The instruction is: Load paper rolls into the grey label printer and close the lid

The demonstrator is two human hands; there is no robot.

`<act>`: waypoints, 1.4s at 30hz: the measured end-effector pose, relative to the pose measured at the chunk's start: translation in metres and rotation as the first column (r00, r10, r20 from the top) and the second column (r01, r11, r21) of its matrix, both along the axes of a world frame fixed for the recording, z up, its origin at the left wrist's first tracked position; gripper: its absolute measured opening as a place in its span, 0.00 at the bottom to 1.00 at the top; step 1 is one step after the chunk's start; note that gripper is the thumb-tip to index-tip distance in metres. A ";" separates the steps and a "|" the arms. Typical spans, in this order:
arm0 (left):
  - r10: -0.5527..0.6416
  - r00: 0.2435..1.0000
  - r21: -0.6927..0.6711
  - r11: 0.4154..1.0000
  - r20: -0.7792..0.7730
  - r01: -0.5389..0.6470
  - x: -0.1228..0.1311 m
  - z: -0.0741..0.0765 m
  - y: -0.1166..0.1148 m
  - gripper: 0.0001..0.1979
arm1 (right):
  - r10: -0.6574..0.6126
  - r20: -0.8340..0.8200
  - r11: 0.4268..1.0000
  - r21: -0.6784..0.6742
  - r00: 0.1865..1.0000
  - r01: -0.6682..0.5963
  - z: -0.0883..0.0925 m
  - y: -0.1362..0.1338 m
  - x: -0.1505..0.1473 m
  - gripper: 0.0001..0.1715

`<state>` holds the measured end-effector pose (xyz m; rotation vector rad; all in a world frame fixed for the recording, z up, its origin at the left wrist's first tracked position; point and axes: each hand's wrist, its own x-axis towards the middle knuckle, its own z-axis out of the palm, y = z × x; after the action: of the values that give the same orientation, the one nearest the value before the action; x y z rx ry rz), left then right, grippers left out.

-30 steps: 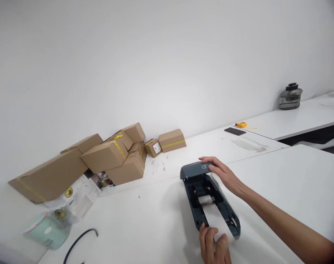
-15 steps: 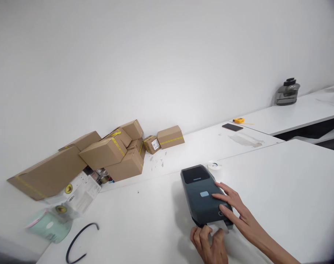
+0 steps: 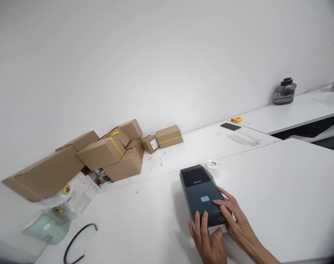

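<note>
A dark grey label printer [image 3: 200, 194] lies on the white table [image 3: 279, 183] with its lid closed. My right hand [image 3: 233, 216] rests flat on the near end of the lid, fingers stretched out. Just below it, my left hand [image 3: 208, 238] lies at the printer's front edge, its fingers extended onto the lid and over a strip of white paper [image 3: 218, 231] that sticks out of the front slot. A small white label roll [image 3: 213, 165] sits right behind the printer.
Several taped cardboard boxes [image 3: 101, 154] are piled against the wall at the left, with packets [image 3: 79, 190] and a pale green roll [image 3: 46, 227] below them. A black cable [image 3: 79, 238] curls near the table edge. A phone [image 3: 230, 126], a yellow tape measure [image 3: 236, 119] and a grey appliance [image 3: 284, 92] lie farther right.
The printer's lid, held open a second ago by my right hand, has come down and is closed. My right hand now lies on it, and my left fingers have stretched onto the front edge.
</note>
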<state>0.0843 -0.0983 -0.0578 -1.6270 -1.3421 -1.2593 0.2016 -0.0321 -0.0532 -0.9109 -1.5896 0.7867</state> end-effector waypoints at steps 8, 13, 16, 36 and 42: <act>-0.002 1.000 -0.096 0.995 -0.021 0.000 -0.014 -0.010 -0.002 0.13 | -0.133 -0.207 0.951 -0.303 0.969 0.066 0.003 0.000 -0.013 0.32; 0.035 0.998 -0.113 0.993 -0.046 -0.040 -0.016 -0.013 -0.001 0.26 | -0.188 -0.241 0.909 -0.410 0.952 0.076 -0.005 -0.002 -0.020 0.37; 0.035 0.998 -0.114 0.993 -0.057 -0.041 -0.018 -0.015 0.000 0.29 | -0.241 -0.184 0.919 -0.360 0.953 0.163 -0.007 -0.003 -0.021 0.39; 0.006 0.999 -0.105 0.994 -0.031 -0.010 -0.019 -0.011 0.002 0.18 | -0.268 -0.132 0.954 -0.177 0.955 0.243 -0.001 -0.004 -0.024 0.35; 0.030 1.000 -0.113 0.993 -0.007 -0.030 -0.015 0.013 -0.015 0.09 | -0.277 0.082 0.958 0.097 0.957 0.269 0.018 -0.010 -0.009 0.24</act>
<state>0.0697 -0.1132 -0.0448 -1.6790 -1.4524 -1.1797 0.1929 -0.0423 -0.0349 -1.0909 -1.5242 0.4839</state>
